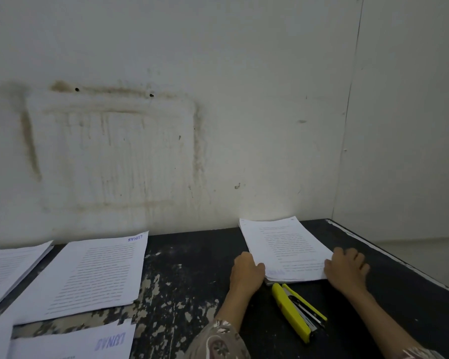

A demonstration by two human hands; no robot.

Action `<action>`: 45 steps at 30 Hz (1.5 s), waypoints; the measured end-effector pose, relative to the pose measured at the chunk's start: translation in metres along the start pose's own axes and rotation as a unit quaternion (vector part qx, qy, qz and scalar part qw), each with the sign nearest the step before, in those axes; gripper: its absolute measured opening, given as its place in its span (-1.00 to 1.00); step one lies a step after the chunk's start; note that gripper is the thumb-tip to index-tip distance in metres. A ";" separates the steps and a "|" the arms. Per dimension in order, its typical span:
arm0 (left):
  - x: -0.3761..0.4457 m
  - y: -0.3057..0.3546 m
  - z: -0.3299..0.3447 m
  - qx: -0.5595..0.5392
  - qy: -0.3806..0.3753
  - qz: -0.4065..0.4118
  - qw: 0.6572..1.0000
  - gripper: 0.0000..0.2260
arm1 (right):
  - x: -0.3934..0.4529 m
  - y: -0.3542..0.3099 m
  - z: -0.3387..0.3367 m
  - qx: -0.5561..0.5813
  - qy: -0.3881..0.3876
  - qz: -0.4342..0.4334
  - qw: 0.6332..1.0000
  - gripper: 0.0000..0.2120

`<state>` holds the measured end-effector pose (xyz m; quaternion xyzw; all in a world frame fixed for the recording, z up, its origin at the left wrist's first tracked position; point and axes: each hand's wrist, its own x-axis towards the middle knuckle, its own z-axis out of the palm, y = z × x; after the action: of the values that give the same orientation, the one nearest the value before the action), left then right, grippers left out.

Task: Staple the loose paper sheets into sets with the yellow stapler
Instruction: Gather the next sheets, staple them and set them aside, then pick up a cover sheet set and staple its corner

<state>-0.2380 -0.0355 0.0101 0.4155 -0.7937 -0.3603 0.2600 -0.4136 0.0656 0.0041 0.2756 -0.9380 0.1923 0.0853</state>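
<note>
At the far left, a set of printed sheets lay on the black table, partly cut off by the edge of the view. Just beside it lay another printed set with a blue "LUNAS" stamp at its top corner. Near the bottom edge was one more sheet with a big blue "LUNAS" stamp, and it lay a little over the set above it. The table's black paint was chipped and worn in the middle. Behind it stood a white wall with brown stains shaped like a box and two small dark holes. More to the right, the left hand held the near left corner of a pile of loose paper sheets, with its fingers curled round the edge. This pile lay near the back right of the table, close to the wall. The yellow stapler lay flat on the table between the two arms, just below the pile, and no hand touched it. The right hand rested at the near right corner of the pile with its fingers bent against the edge, but I could not tell if it truly gripped the sheets. Both arms had patterned sleeves at the bottom of the view.
</note>
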 end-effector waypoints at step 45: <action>-0.321 -0.191 -0.280 0.324 -0.062 -0.090 0.940 0.11 | -0.297 -0.207 -0.017 0.101 -0.252 -0.292 0.917 -0.47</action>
<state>0.2180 0.0618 -0.0073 0.5236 -0.8414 -0.1305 0.0287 -0.0515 0.0559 0.0053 0.5836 -0.7818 0.1770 -0.1296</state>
